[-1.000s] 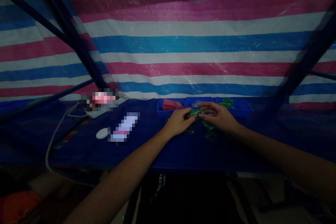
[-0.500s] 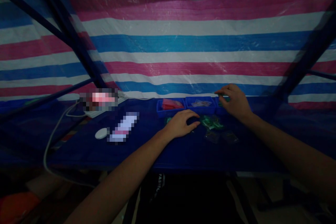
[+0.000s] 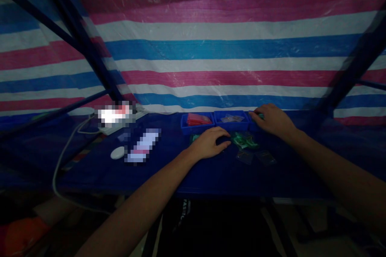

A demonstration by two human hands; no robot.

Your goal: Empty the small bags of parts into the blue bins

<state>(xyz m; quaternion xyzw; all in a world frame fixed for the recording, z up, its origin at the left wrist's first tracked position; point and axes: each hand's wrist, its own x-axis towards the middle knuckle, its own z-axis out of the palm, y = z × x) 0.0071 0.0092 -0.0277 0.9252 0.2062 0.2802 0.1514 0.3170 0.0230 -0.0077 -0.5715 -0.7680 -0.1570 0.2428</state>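
My left hand (image 3: 210, 142) rests on the dark blue table (image 3: 181, 168), fingers curled down, just left of a pile of small green packets (image 3: 243, 140). My right hand (image 3: 272, 119) reaches into the rightmost blue bin, which it mostly hides, its fingers closed over green pieces there. Whether it grips one is unclear in the dim light. Two clear small bags (image 3: 256, 156) lie on the table in front of the pile.
A blue bin with red packets (image 3: 197, 122) and a blue bin with clear bags (image 3: 231, 119) stand at the table's back. A white round object (image 3: 117, 152), a cable (image 3: 60, 160) and blurred items lie at left. A striped tarp (image 3: 211, 48) hangs behind.
Both hands held a green packet together a second ago. The right hand then moved out to the rightmost bin and dropped lower into it; the left hand settled on the table.
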